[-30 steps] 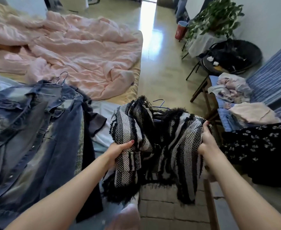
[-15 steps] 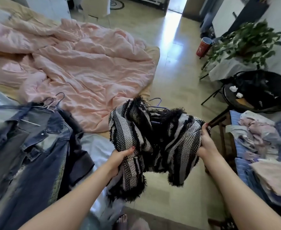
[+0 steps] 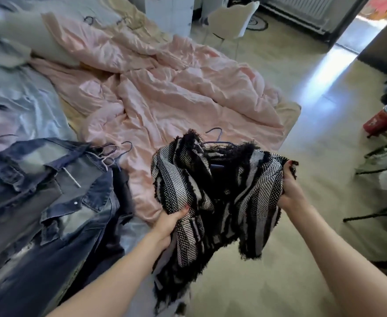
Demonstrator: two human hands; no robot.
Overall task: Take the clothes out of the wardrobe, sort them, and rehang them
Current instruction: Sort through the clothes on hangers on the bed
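Observation:
A black-and-white striped woven jacket [image 3: 213, 193] with fringed edges hangs bunched between my hands above the floor beside the bed. It is on a purple hanger [image 3: 215, 136] whose hook sticks out at the top. My left hand [image 3: 169, 221] grips its left side from below. My right hand [image 3: 289, 191] grips its right shoulder. On the bed to the left lies a pile of denim jackets [image 3: 46, 202] on hangers [image 3: 112, 152].
A rumpled pink duvet [image 3: 165, 88] covers the bed. A white chair [image 3: 231, 21] stands at the far end. At the right edge are a red cup [image 3: 380, 120], a plant and dark chair legs [image 3: 371, 216]. Pale floor [image 3: 313, 156] lies to the right.
My view has swung left and up toward the bed; the sofa and its clothes have left the frame. Both hands still hold the striped jacket, carried closer to the bed.

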